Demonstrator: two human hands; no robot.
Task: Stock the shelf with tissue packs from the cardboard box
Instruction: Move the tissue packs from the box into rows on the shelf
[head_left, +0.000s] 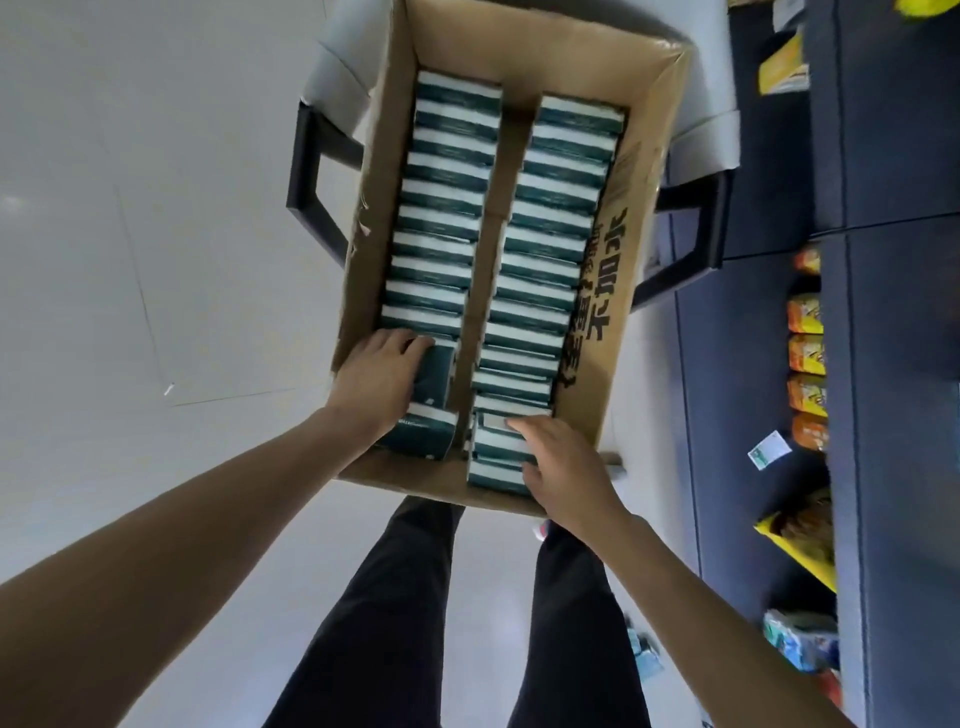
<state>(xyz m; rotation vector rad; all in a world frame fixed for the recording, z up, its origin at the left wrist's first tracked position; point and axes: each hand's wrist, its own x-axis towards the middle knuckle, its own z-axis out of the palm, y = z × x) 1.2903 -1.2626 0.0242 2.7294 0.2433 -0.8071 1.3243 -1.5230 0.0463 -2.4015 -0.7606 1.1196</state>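
The brown cardboard box (613, 291) is holding two rows of flat dark-green tissue packs (545, 249). The left hand (376, 382) is gripping one pack (434, 374) at the near left row; the right hand (563, 467) is curling its fingers around packs (498, 447) at the near right.

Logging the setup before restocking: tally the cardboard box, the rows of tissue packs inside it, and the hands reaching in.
Cardboard box: 1
Rows of tissue packs: 2
Hands: 2, left hand and right hand
Total: 5
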